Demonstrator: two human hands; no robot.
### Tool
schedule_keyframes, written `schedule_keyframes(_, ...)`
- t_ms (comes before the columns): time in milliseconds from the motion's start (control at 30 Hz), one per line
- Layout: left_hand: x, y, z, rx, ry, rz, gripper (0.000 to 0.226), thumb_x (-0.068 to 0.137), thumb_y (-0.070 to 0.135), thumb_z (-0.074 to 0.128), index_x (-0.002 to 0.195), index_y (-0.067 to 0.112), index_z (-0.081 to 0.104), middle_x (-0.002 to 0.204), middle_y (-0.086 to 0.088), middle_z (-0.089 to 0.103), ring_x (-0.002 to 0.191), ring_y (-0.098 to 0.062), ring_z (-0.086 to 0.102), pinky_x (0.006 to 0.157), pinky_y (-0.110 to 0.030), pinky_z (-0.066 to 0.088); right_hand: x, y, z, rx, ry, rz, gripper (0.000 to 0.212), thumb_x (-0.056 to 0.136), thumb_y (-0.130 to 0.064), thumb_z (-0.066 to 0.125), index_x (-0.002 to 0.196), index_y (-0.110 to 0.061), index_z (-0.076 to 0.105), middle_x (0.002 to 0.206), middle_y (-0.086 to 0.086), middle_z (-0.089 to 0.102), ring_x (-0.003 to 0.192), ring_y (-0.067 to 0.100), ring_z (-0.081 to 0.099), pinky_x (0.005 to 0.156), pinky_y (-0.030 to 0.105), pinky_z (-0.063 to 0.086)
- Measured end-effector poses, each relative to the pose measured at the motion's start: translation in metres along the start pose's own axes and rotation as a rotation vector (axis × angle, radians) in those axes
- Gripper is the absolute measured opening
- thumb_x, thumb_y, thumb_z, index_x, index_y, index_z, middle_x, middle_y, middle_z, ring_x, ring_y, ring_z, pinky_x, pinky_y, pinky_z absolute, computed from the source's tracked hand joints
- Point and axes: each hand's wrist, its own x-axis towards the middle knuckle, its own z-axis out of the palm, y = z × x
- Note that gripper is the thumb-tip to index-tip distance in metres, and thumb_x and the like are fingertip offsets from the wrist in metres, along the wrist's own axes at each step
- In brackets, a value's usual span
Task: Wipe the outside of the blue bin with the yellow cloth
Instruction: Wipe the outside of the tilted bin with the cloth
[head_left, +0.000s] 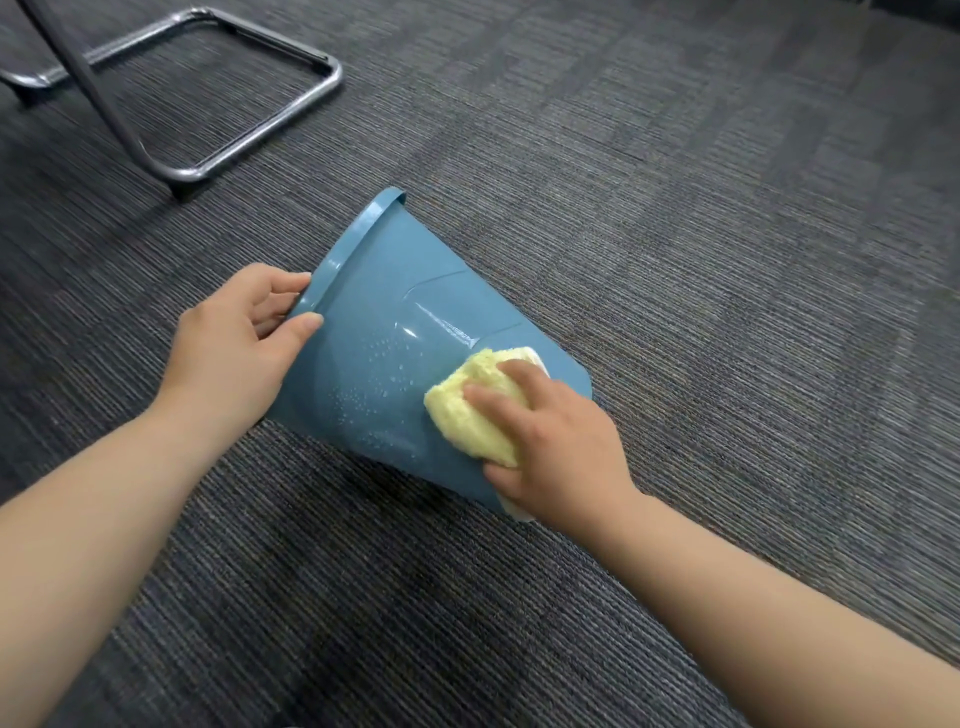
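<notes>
Blue bin (374, 332) lies tipped on the carpet floor (675, 208), side wall up for access. Left hand (244, 338) grips the rim to steady it. Right hand (556, 436) holds the bunched yellow cloth (467, 410) pressed on the wall near the base. Smooth glossy plastic, beaded droplets; cloth fluffy.

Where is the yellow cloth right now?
Right of centre in the head view, the yellow cloth is pressed against the blue bin near its base, gripped by the right hand.
</notes>
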Motion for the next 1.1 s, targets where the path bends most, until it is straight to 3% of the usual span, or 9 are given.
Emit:
schedule_keyframes(133,0.001,-0.001,0.001,-0.014,0.001,-0.010,0.026,0.079,0.007,0.059,0.098,0.025,0.055,0.099,-0.001,0.057,0.096,-0.014,0.055,0.087,-0.025,0.038,-0.002,0.015,-0.001,-0.072,-0.068,-0.015,0.065,0.039,-0.026,0.085,0.101,-0.020,0.066,0.106,0.017,0.067,0.065,0.031,0.065,0.051,0.030,0.051)
schedule_keyframes(300,0.003,-0.005,0.003,0.003,0.023,-0.010,0.040,0.079,0.008,0.059,0.118,0.016,0.054,0.109,0.008,0.053,0.099,-0.011,0.054,0.089,-0.021,0.036,-0.005,0.050,0.004,-0.086,-0.108,0.200,0.059,0.070,-0.033,0.066,0.125,-0.030,0.046,0.135,0.008,0.043,0.099,0.031,0.055,0.073,0.036,0.045)
schedule_keyframes(400,0.003,-0.003,0.007,0.025,-0.011,0.026,0.045,0.080,0.010,0.059,0.123,0.019,0.049,0.114,0.012,0.048,0.102,-0.008,0.052,0.096,-0.024,0.035,-0.008,0.062,0.006,-0.081,-0.093,0.295,0.055,0.074,-0.035,0.061,0.126,-0.032,0.044,0.137,0.004,0.040,0.105,0.029,0.052,0.074,0.035,0.044)
schedule_keyframes(533,0.002,-0.001,0.009,0.110,-0.087,0.089,0.054,0.080,0.014,0.059,0.129,0.027,0.041,0.119,0.004,0.053,0.106,-0.016,0.051,0.101,-0.033,0.034,-0.009,0.069,0.008,-0.066,-0.101,0.380,0.053,0.076,-0.036,0.060,0.126,-0.033,0.043,0.136,0.002,0.040,0.107,0.028,0.052,0.073,0.034,0.043)
schedule_keyframes(667,-0.005,-0.004,0.009,0.166,-0.157,0.074,0.068,0.074,0.017,0.066,0.132,0.028,0.033,0.111,0.010,0.046,0.099,-0.014,0.047,0.092,-0.032,0.035,-0.010,0.074,0.008,-0.053,-0.107,0.461,0.052,0.077,-0.036,0.057,0.126,-0.030,0.042,0.134,0.004,0.040,0.104,0.030,0.053,0.071,0.034,0.042)
schedule_keyframes(900,-0.011,-0.013,0.009,0.203,-0.134,0.095,0.025,0.077,0.011,0.062,0.100,0.021,0.057,0.092,0.002,0.060,0.096,-0.028,0.058,0.090,-0.041,0.044,-0.009,0.075,0.007,-0.021,-0.085,0.509,0.051,0.077,-0.036,0.057,0.126,-0.029,0.043,0.130,0.005,0.043,0.099,0.031,0.054,0.064,0.031,0.035)
schedule_keyframes(1000,-0.015,-0.012,0.011,0.058,-0.128,0.093,0.027,0.080,0.006,0.058,0.091,0.030,0.056,0.084,0.012,0.061,0.089,-0.014,0.060,0.088,-0.031,0.044,-0.011,0.073,0.006,-0.006,-0.076,0.506,0.050,0.077,-0.035,0.057,0.125,-0.029,0.044,0.130,0.004,0.043,0.098,0.031,0.054,0.063,0.030,0.035)
schedule_keyframes(1100,-0.017,-0.001,0.011,-0.025,-0.155,0.156,0.036,0.081,0.007,0.057,0.088,0.042,0.054,0.087,0.023,0.058,0.076,0.018,0.054,0.075,-0.002,0.039,-0.016,0.075,0.003,0.022,-0.055,0.533,0.048,0.077,-0.035,0.057,0.123,-0.031,0.046,0.129,0.002,0.045,0.098,0.029,0.055,0.064,0.029,0.036)
